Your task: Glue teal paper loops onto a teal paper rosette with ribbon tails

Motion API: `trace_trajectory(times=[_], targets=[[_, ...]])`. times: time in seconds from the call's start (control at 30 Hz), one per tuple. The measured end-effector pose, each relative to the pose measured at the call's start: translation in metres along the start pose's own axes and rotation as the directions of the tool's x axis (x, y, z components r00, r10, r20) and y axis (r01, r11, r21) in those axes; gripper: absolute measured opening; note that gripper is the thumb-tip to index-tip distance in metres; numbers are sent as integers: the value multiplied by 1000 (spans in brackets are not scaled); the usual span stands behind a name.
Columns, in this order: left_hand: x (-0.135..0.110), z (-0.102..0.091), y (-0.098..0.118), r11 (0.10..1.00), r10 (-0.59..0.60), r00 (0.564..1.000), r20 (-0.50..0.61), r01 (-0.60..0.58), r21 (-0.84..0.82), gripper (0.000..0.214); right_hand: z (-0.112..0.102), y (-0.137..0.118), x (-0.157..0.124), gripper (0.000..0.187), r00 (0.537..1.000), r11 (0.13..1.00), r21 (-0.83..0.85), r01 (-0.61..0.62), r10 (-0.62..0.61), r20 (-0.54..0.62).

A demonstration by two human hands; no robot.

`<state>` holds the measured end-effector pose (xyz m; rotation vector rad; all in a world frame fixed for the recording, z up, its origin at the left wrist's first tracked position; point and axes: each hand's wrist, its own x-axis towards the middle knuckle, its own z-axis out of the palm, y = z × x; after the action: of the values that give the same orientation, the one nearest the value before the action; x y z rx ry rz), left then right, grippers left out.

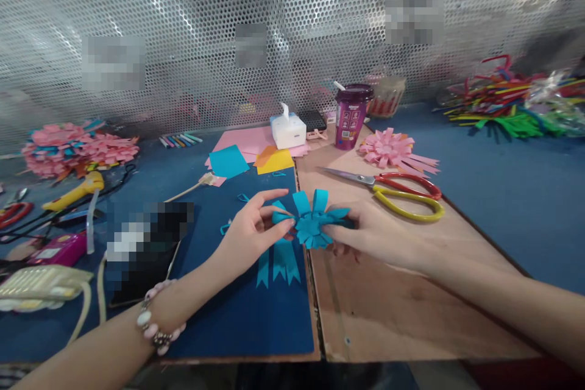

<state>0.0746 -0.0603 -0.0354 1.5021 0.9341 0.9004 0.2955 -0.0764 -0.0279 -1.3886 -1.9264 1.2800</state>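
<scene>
Between my two hands is a blue paper flower (313, 228) with looped and loose strips round a fringed centre. My right hand (365, 231) grips its right side, the thumb lying on the centre. With thumb and fingers, my left hand (260, 222) pinches a strip at the flower's left edge. Below the left hand, notched blue paper strips (278, 265) lie on the blue table top. Scissors (388, 192) with one red and one yellow handle rest just beyond my right hand. Small blue paper scraps (244, 198) lie near my left hand.
A lidded purple cup (350, 119), a tissue pack (287, 130) and a pink paper flower (386, 147) stand or lie behind. Left are a phone (150, 256), a yellow glue gun (75, 189), a power strip (39, 286) and a pile of pink flowers (77, 146). Pipe cleaners (507, 100) lie far right.
</scene>
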Motion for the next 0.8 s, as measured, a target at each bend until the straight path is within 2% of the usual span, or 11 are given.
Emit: trace_trajectory(times=[0.13,0.23,0.43,0.8], targets=[[2,0,-2,999,-33,999,29,32,17,51,-1,-3,1,22,991,988,-100,114,-119,-53],[2,0,-1,998,-50,998,27,49,39,52,0,-4,1,22,982,980,-130,151,-163,-92],[0,1,0,995,-56,998,22,54,79,53,1,-1,3,21,973,972,-73,225,-228,-34],[-3,2,-3,997,-63,997,37,61,54,54,3,-3,1,19,977,976,-39,213,-213,-6]])
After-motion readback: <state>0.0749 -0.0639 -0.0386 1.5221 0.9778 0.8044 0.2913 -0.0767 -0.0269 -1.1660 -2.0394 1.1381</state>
